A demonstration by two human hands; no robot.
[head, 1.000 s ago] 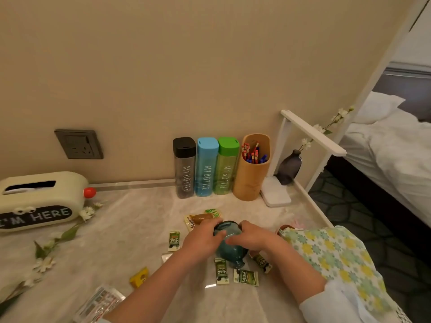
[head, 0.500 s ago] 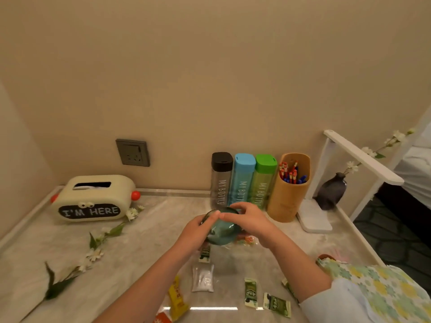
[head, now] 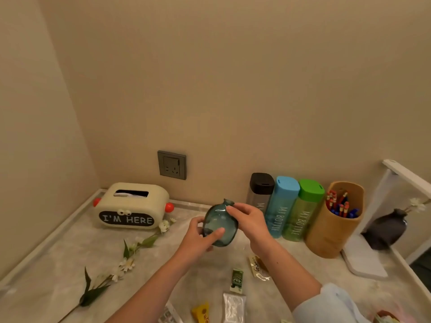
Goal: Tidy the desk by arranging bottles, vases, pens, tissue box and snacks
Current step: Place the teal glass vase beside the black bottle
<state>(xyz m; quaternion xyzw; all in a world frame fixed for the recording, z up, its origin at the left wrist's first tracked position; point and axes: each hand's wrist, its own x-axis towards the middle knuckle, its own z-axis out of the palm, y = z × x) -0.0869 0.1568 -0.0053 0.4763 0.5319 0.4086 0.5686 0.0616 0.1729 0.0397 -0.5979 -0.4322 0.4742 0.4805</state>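
We see a marbled desk [head: 70, 264] set into a wall corner. A cream tissue box [head: 130, 206] lettered "I'M HERE" stands at the back left, near the corner. At the back right, a wooden pen holder [head: 331, 229] carries red and blue pens [head: 340, 206]. Just beside it on its left, 3 bottles stand upright in a row against the wall: black-capped [head: 261, 185], blue [head: 283, 206] and green [head: 303, 210]. A dark vase [head: 387, 229] holding a white flower stands right of the pen holder.

1 artificial flower stem [head: 130, 250] lies flat on the desk in front of the tissue box.

We note the teal glass vase [head: 220, 223] held clear of the desk, between the tissue box and the bottles, neck uppermost and slightly tilted. The left hand [head: 198, 238] grasps its body from below left (thumb laid across the front glass). The right hand [head: 249, 220] pinches its upper shoulder near the neck.

Snack packets lie at the front edge: a silver packet [head: 233, 306], a clear packet [head: 257, 266], a green packet [head: 237, 279] and a yellow packet [head: 201, 312].
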